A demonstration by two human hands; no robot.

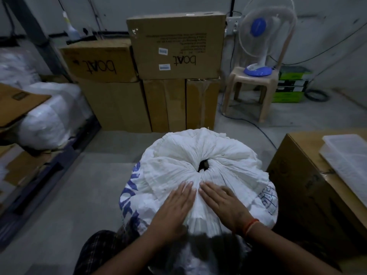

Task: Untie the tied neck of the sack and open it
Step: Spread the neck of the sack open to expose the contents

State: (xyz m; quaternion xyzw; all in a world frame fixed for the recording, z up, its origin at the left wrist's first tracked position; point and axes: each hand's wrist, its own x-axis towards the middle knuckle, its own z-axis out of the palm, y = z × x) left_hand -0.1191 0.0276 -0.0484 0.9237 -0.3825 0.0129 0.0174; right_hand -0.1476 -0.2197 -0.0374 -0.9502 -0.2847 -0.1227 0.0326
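A large white woven sack (224, 155) with blue print stands upright on the floor right in front of me. Its top is gathered into pleats around a small dark hole, the neck (203, 166). No tie or string is visible from here. My left hand (178, 201) lies flat on the gathered fabric just below the neck, fingers together and pointing up. My right hand (222, 201) lies flat beside it, fingertips nearly touching the left. Neither hand grips anything. An orange thread band circles my right wrist.
Stacked cardboard boxes (174, 46) stand against the far wall. A plastic stool (252, 90) carries a blue-and-white fan (260, 38). A cardboard box (309, 187) with a clear plastic tray (349, 155) sits close on the right. White bundles (47, 120) lie on a rack at left.
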